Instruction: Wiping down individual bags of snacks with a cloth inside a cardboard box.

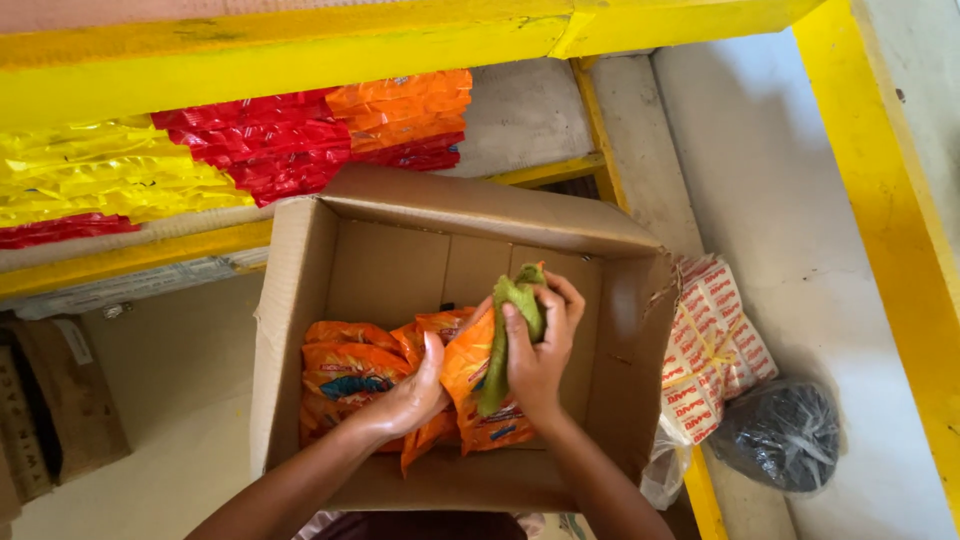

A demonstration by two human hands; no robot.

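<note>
— Forearms come in at the near edge, both reaching down into the open cardboard box [300, 300]. See what the hands are on?

— Yes. Inside the box, the right hand [538, 350] is clenched around a green cloth [505, 340]; fingers wrap its bunched upper part and the tail hangs down over an orange packet [480, 400]. The left hand [415, 395] lies spread flat on that same orange packet, thumb raised, pressing rather than gripping. I would call it released, just resting there.

— And more packets in the box?

— More orange packets [345, 370] sit against the box's left wall, stacked low on its floor. They look like thin, glossy film: light, crinkly, probably slippery, and soft enough to crush whatever is inside. I would take one by the sealed edge or flat between two palms, not by squeezing the middle.

— The cloth?

— Limp and soft, no trouble; it bunches wherever you grab it.

— What lies around the box?

— Beyond its far flap, a shelf holds rows of yellow, red and orange packets [250, 150] under a yellow beam [300, 40]. Just right of the box, a bundle of red-and-white packets [715, 340] tied with string, and right of that a dark plastic bag [785, 430] on the pale floor.
</note>
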